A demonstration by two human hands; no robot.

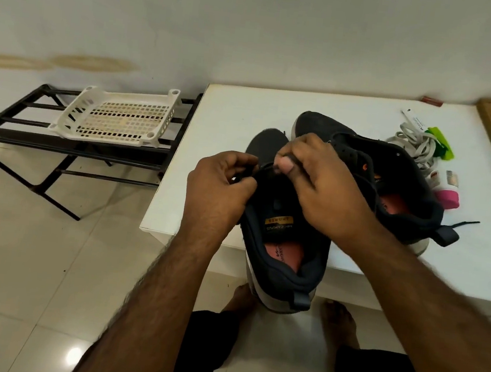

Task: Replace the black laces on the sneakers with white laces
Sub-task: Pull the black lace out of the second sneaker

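Two dark sneakers with pink insoles lie on the white table (204, 211). The near sneaker (282, 251) hangs partly over the table's front edge, heel toward me. My left hand (222, 189) pinches a black lace (266, 167) at the shoe's left side. My right hand (315, 175) pinches the same lace over the tongue, thumb and fingers curled. The second sneaker (392, 178) lies behind and to the right, a black lace end (463, 224) trailing from near its heel. A bundle of white laces (414, 144) with a green tag lies at the far right.
Small items, among them a pink one (448, 198) and a white tube (412, 117), sit by the white laces. A black metal rack (59, 146) with a white plastic basket (117, 117) stands on the tiled floor at left. My bare feet are below the table edge.
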